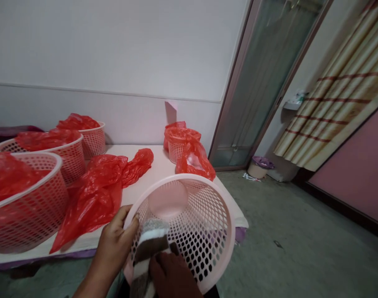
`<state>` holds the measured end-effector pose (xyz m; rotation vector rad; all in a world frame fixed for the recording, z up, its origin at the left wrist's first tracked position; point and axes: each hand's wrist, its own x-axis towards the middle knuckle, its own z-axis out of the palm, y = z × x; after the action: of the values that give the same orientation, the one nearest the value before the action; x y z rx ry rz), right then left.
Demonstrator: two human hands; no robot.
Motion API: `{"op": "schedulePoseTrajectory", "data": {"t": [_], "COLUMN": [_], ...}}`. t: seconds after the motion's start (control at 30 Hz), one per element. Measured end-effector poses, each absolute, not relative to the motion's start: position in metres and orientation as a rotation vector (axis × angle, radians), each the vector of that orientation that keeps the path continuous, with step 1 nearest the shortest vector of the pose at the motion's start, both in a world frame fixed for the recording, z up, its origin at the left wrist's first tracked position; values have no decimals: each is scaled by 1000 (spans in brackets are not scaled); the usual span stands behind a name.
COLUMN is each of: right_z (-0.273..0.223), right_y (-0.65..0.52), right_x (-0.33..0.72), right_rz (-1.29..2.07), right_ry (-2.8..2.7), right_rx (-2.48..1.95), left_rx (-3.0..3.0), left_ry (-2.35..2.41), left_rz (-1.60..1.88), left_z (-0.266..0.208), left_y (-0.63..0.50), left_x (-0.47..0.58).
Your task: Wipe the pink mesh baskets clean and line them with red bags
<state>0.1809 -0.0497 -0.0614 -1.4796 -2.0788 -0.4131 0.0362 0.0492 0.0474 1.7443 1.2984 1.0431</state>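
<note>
A pink plastic basket (220, 198) with a mesh of holes is tilted so its mouth faces me. My left hand (117, 236) grips the basket's left rim, thumb inside. Within the mouth, my right hand (173, 273) is closed on a striped cloth (151, 244) in grey, white and brown, pressed to the basket's inner left wall. The fingertips of my right hand are partly hidden. Behind the basket, a crumpled red plastic bag (104, 186) lies on the white-covered surface (157, 161).
Several pink baskets with red bags, including a near one (30, 219), stand at left. A small basket (176, 152) and an opened red bag (196, 161) sit at the back right. A bin (258, 167) stands on the floor by a glass door (263, 82); a curtain (338, 95) hangs at right.
</note>
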Motion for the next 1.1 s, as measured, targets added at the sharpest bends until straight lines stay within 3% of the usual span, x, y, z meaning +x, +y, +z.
{"op": "schedulePoseTrajectory", "data": {"t": [0.3,0.57,0.77,0.9,1.1], "right_z": [-71,-100,-77,-78,-66], "right_y": [-34,-22,-27,-30,-36], "right_x": [146,123,142,154,176], "right_rz": [-572,-700,-311,66,165], "right_ry": [-1816,-1389,-1473,-1557,-1618], "right_rx": [-1494,-1494,-1580,-1392,-1309], "left_rx": [1630,1659,1508,1428,1492], "left_ry": [1187,1221,1166,1237,1274], "left_rz": [1039,1043,1032,1091,1124], "left_z": [69,56,27,16,16], "left_y": [54,50,21,12,6], "left_x": [48,46,49,48,49]}}
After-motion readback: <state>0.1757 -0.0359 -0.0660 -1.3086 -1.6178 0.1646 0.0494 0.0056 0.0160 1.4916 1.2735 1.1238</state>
